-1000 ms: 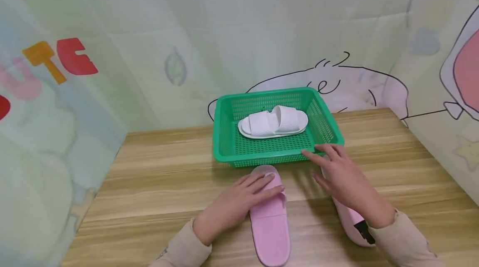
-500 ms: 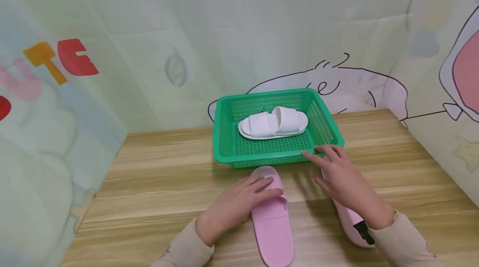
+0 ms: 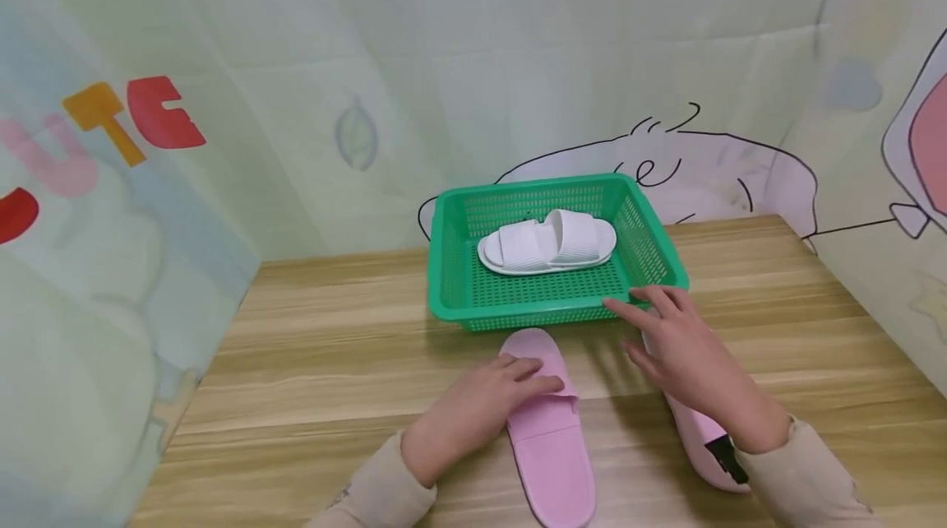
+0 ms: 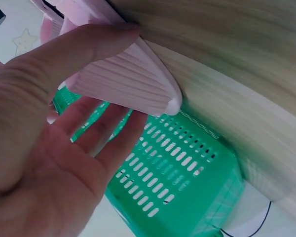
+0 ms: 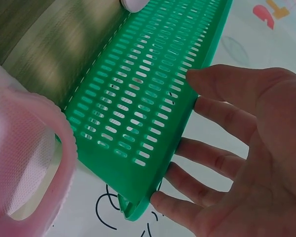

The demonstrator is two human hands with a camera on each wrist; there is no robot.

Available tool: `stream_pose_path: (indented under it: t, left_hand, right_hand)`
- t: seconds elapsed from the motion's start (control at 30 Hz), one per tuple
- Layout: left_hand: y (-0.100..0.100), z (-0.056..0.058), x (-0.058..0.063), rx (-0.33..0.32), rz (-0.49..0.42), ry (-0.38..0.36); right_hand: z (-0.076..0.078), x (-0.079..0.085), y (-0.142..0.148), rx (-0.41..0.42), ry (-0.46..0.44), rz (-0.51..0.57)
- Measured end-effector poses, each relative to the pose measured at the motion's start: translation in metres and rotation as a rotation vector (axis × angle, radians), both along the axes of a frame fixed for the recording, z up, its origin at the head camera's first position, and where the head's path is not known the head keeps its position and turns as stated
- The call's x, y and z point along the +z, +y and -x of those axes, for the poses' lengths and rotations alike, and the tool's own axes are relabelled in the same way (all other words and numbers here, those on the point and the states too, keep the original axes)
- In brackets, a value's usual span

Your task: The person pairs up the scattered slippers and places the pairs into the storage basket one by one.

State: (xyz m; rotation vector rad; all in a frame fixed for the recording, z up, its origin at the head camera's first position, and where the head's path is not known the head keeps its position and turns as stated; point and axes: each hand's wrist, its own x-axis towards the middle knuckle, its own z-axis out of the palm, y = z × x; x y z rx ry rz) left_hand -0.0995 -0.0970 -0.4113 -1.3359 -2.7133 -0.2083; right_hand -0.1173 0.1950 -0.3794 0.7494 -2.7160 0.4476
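Nearest, the heel of one pink slipper point(image 3: 558, 474) points toward the person on the worktop point(image 3: 333, 363); the left hand's point(image 3: 473, 409) grip closes across its strap, thumb on one side and fingers bent over the other. Because this hold is at the toe end, the long heel could swing sideways or drag if the hand turned. A second pink slipper point(image 3: 699, 450) lies below the right forearm, half hidden; a lowered wrist could knock it askew. The right hand's point(image 3: 684, 355) grip is loose, fingers spread and holding nothing, the tips at the near right corner of the green basket point(image 3: 518, 312); whether they press on the rim I cannot tell. A push there could slide or tip the basket, and the held slipper's toe, just short of its front wall, might bump it. Inside lie white slippers point(image 3: 521, 246), apparently a pair, which a jolt could shift. No brand or label is legible on slippers or basket; on the wall sheet point(image 3: 281, 67) behind, large coloured letters point(image 3: 164, 113) read "UTE", after a cut-off red shape.
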Motion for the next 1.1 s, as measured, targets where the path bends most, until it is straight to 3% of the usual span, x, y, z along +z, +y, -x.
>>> stream_pose_path:
  t: [0.37,0.87,0.97,1.1]
  left_hand:
    - [0.008,-0.006,0.008,0.043,0.052,-0.008]
    - [0.001,-0.007,0.009,0.093,0.056,0.102]
    - [0.001,-0.006,0.013,0.112,0.096,0.081]
    - [0.002,-0.007,0.018,0.154,0.139,-0.023]
  right_hand:
    - [0.002,0.002,0.001,0.026,0.02,0.011]
    - [0.004,0.006,0.002,0.058,0.01,0.001]
    - [0.003,0.008,0.003,0.052,-0.003,-0.007]
    - [0.002,0.009,0.003,0.043,-0.019,-0.009]
